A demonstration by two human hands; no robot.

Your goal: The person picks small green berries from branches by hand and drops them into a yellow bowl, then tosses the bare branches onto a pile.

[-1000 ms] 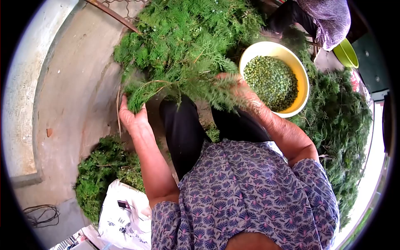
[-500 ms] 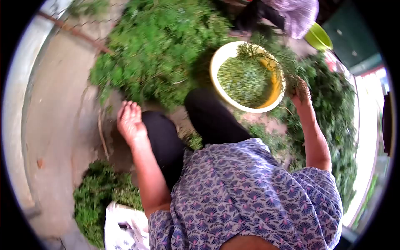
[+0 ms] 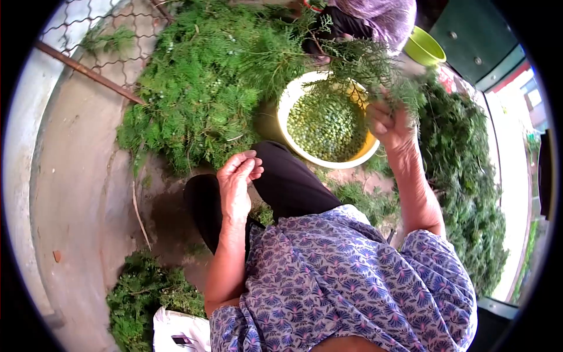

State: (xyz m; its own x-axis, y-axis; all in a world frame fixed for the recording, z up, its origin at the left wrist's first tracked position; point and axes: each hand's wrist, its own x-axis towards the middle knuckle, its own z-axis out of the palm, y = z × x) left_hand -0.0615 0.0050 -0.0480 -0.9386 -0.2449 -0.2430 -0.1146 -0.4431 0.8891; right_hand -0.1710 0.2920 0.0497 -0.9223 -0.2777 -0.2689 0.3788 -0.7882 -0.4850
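Here we go: the right hand (image 3: 390, 126) has its grip clamped on a leafy sprig (image 3: 352, 64), held right over the yellow bowl (image 3: 285, 117) of green berries (image 3: 325, 123) — the stripping step, by our reading. The left hand (image 3: 237, 176) hovers just left of the bowl, fingertips drawn together on nothing we can see. Next, we judge, it must meet the sprig and pluck above the bowl. Berries on the sprig are hard to make out — and another person's sleeve (image 3: 387, 14) beyond the bowl is cut off.

Two bowls — a yellow bowl (image 3: 326, 162), a green bowl (image 3: 423, 48) — three greenery heaps (image 3: 199, 88) (image 3: 463, 176) (image 3: 141, 293), one white bag (image 3: 176, 331)
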